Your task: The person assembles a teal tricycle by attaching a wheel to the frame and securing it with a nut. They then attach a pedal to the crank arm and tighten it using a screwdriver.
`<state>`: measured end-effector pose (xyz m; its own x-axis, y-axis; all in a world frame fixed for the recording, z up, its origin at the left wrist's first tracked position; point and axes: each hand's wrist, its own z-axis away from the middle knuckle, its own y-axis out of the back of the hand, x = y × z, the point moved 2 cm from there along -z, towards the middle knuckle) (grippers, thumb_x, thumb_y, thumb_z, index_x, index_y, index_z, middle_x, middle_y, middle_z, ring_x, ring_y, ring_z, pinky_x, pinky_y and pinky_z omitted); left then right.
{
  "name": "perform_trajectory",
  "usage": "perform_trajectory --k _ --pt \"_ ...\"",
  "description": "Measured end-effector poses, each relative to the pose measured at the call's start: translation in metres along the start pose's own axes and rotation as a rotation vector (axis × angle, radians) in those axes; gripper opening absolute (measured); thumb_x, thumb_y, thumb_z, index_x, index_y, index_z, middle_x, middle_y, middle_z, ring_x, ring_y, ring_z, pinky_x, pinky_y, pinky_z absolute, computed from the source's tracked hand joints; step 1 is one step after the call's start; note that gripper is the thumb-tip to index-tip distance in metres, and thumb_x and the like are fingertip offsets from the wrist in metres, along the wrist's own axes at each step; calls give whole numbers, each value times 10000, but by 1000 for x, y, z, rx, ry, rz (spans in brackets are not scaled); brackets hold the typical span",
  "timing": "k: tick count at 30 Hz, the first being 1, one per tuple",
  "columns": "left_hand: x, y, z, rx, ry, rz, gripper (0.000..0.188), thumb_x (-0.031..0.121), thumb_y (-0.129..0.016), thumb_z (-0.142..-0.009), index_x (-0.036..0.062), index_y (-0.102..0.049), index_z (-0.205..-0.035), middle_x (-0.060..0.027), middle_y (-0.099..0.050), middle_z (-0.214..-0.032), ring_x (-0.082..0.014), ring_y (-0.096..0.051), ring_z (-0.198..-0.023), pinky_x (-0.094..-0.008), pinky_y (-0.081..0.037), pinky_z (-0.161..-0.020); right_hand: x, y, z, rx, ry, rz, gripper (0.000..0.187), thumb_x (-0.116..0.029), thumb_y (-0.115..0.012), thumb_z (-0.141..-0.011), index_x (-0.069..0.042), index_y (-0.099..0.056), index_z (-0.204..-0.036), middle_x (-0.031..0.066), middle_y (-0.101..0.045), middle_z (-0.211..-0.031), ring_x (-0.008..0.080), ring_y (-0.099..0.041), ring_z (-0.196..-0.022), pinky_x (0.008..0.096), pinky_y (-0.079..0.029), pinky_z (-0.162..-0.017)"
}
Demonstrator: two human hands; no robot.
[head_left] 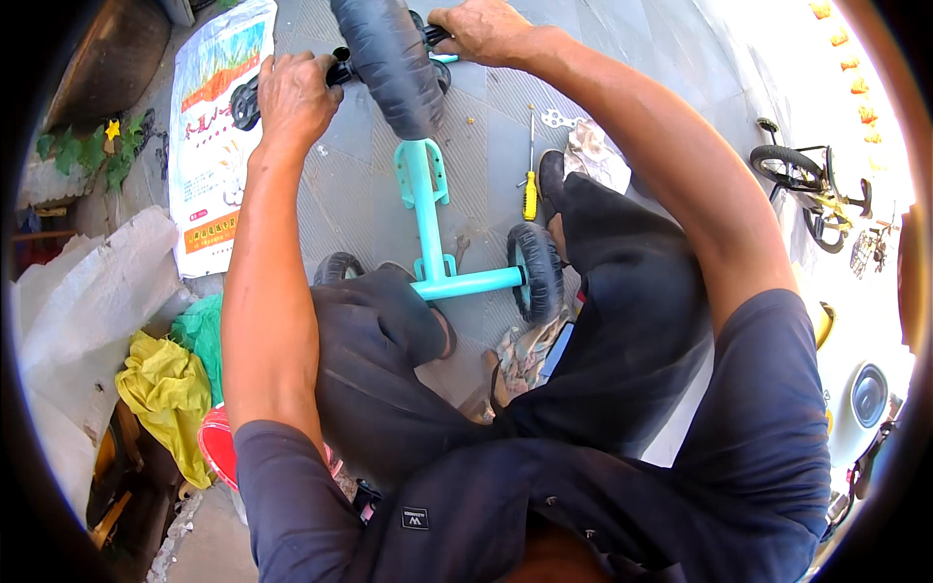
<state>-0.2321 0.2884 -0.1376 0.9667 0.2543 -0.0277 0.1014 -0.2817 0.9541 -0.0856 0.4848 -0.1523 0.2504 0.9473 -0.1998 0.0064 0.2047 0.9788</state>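
Observation:
A teal child's tricycle (416, 185) stands on the ground between my legs, its large black front wheel (394, 68) at the far end, slightly blurred. My left hand (299, 97) is closed around a black pedal (245, 105) on the wheel's left side. On the other side, my right hand (483, 31) is closed on a black pedal part (436, 36), mostly hidden by the fingers. Two smaller wheels end the rear crossbar (471, 283); the right rear wheel (535, 273) shows fully, while my leg partly covers the left rear wheel (337, 268).
A yellow-handled screwdriver (531, 194) and a flat metal multi-wrench (558, 119) lie right of the tricycle, beside a crumpled cloth (595, 155). A printed sack (209, 155) lies at left, near a yellow bag (165, 394) and a red container (219, 447). A bicycle (821, 185) stands far right.

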Motion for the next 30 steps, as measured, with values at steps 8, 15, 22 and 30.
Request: perform_trajectory --k 8,15,22,30 --pt "5 -5 2 -26 71 14 328 161 -730 -708 110 -713 -1032 -98 -667 -936 -280 -597 -979 -459 -362 -1015 8 -17 -3 15 -79 39 171 -204 -577 -825 -52 -632 -879 225 -650 -820 410 -634 -801 503 -494 -671" --pt "-3 -10 13 -1 203 39 230 82 -657 -726 132 -733 -937 -97 -672 -906 -284 -606 -973 -491 -341 -1033 -48 15 -7 -103 -36 234 214 -198 -538 -872 -46 -647 -975 217 -672 -942 375 -647 -888 437 -509 -794" --pt "6 -15 10 2 252 145 175 97 -672 -716 96 -726 -882 -94 -683 -931 -281 -608 -988 -494 -319 -1055 -24 4 -8 -148 -36 93 271 -219 -541 -867 -24 -641 -1026 227 -657 -1023 380 -629 -955 429 -495 -837" --pt "1 -14 10 32 232 180 176 45 -634 -696 86 -723 -843 -125 -672 -884 -299 -606 -959 -499 -316 -1054 -20 1 -13 -178 -158 71 252 -187 -543 -860 -22 -647 -1019 221 -662 -1009 386 -634 -941 438 -503 -822"
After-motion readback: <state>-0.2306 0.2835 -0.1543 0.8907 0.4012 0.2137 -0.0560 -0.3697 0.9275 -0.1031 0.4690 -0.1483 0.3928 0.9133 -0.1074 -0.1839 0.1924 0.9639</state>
